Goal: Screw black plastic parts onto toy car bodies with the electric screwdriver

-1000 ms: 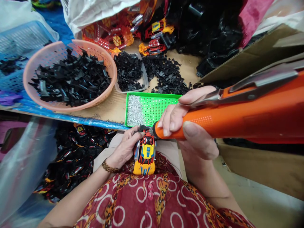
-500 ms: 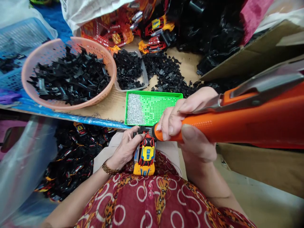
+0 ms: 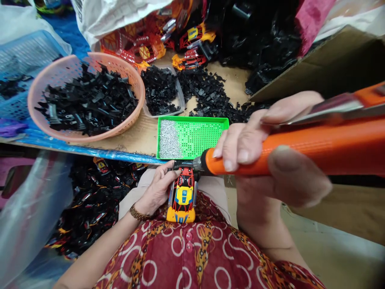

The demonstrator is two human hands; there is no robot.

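Note:
A toy car (image 3: 184, 194) with a yellow, red and blue body lies in my lap, its black end toward the table. My left hand (image 3: 158, 186) grips its left side near that end, thumb on top. In my right hand (image 3: 264, 148) is an orange electric screwdriver (image 3: 319, 140), held level with its tip pointing left. That tip is close to the black end of the car; whether they touch I cannot tell. Just beyond the car, a green tray (image 3: 204, 138) holds a heap of small silver screws (image 3: 169, 139) at its left side.
On the table stand an orange basket (image 3: 136, 102) and a clear tub (image 3: 182, 94), both with black plastic parts. More black parts (image 3: 210, 94) lie loose beside them. Red and yellow car bodies (image 3: 192, 48) are piled behind. A cardboard box (image 3: 325, 56) stands right; several toy cars (image 3: 93, 200) lie lower left.
The screwdriver and my right hand have moved right and toward the camera, drawing the tip back from the middle of the car's black end. My left hand keeps its grip.

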